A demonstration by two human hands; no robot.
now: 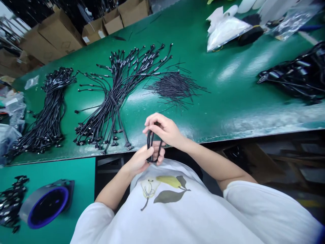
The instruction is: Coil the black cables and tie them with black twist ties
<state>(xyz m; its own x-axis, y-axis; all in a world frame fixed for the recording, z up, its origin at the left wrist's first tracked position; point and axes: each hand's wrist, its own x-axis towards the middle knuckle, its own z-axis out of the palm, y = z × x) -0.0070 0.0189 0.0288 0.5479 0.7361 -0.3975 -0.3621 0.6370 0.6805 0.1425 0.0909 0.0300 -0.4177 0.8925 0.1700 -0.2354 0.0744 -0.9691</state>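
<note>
Green workbench (223, 84) in a top-down view: plastic bags (225, 34) lie along its far side, and two sheaves of black cables (111, 98) lie left of centre beside a tuft of short black wires (175, 88). At the bench's near edge, the hands are together, the right hand (164, 130) above the left hand (138, 160), both clamped on a looped black cable (150, 145).

body: person | top: white short-sleeved T-shirt (162, 220), loose cotton look | left sleeve (92, 223): white, wide | right sleeve (266, 210): white, wide | chest print: yellow pear (169, 181), outlined pear (148, 188), grey-green leaf (169, 196) | left hand (138, 160), right hand (162, 130): bare
</note>
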